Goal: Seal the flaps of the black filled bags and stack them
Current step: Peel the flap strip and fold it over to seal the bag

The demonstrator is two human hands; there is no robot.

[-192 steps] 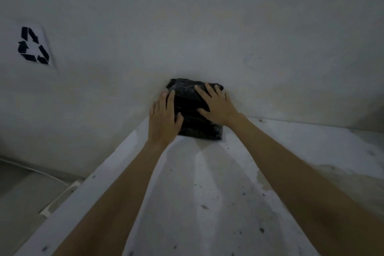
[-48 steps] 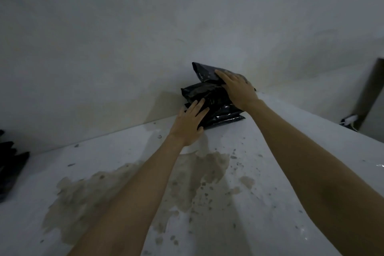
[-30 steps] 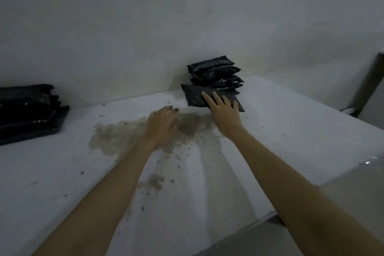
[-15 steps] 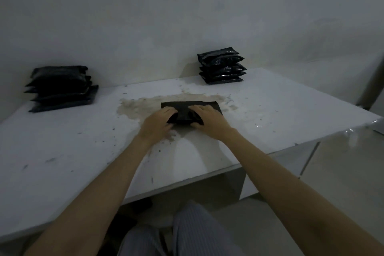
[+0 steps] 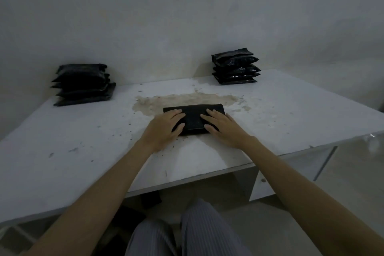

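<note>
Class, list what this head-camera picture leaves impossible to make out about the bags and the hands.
- Middle bag, head view: its flap and both ends lie under the left hand and right hand.
- Left stack: too dark to count.
- Right stack: seals too small to see.
</note>
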